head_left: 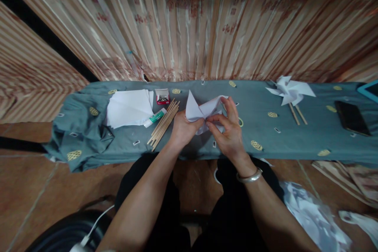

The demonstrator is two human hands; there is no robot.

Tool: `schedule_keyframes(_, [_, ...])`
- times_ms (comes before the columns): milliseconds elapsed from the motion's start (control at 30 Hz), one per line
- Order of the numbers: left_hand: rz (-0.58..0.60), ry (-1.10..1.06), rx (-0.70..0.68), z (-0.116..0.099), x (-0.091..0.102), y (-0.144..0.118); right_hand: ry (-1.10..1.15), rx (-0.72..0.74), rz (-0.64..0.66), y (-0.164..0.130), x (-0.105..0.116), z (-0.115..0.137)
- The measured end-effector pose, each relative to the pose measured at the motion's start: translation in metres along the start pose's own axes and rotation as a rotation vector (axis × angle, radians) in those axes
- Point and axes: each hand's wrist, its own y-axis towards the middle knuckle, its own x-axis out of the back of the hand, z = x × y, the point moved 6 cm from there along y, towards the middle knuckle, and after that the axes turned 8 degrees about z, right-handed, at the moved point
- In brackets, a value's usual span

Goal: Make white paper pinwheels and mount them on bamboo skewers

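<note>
Both hands hold a white paper pinwheel above the middle of the cloth-covered table. My left hand grips its lower left part, thumb pressed near the centre, with one pointed corner standing up beside it. My right hand pinches at the paper near the centre with thumb and index finger, while other fingers touch the curled upper right part. What lies under the fingertips is too small to make out. Just left of my left hand lie several wooden sticks and a green-and-white glue tube.
At left are a stack of white paper and a small red-and-white box of metal pins. Finished pinwheels on sticks lie at right, near a dark phone and a blue-edged device. A curtain hangs behind the table.
</note>
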Motion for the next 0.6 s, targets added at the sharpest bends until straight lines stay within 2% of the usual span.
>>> schedule_keyframes(600, [-0.006, 0.004, 0.009, 0.0011, 0.0002, 0.0, -0.021, -0.01, 0.028, -0.0005, -0.0002, 0.0002])
